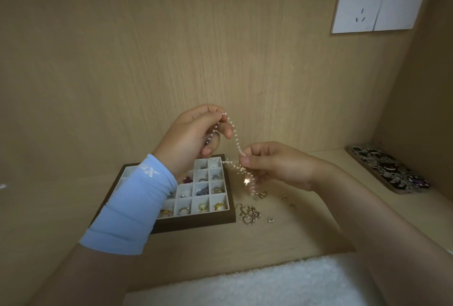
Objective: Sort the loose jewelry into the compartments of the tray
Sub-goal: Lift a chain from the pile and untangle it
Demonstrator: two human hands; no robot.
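1. The pearl strand (235,137) is stretched between both hands, raised over the tray (196,224)'s right edge, probably so it can be untangled before stowing.
2. The left hand (193,139) has its grip curled round the upper beads; the right hand (277,166) pinches the lower part.
3. Loose rings and earrings (250,213) wait on the tabletop (306,229), just beside the tray's right edge.
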